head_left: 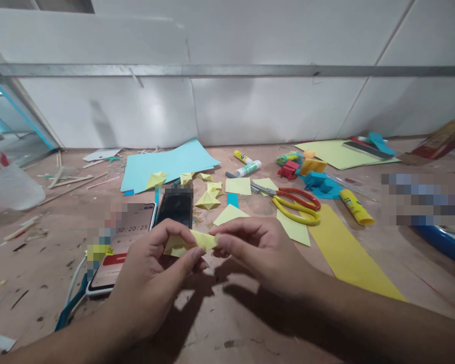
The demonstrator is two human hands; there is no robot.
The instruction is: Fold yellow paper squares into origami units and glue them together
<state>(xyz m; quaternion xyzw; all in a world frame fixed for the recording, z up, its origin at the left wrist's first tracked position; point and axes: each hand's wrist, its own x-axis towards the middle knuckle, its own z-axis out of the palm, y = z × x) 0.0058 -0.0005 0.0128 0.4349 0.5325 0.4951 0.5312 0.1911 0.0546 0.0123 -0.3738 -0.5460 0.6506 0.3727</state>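
A small folded piece of pale yellow paper is pinched between both hands above the table. My left hand grips its left part between thumb and fingers. With thumb and forefinger, my right hand pinches the right end. Just beyond lie pale yellow paper squares and several folded yellow paper pieces. Scissors with red and yellow handles rest partly on a square past my right hand. Beside my left hand lies a phone with a running timer; a dark phone is behind it.
Light blue sheets lie near the wall. Two glue sticks are behind the squares, and a yellow one is to the right. A yellow paper strip runs beside my right forearm. Thin wooden sticks are scattered at left.
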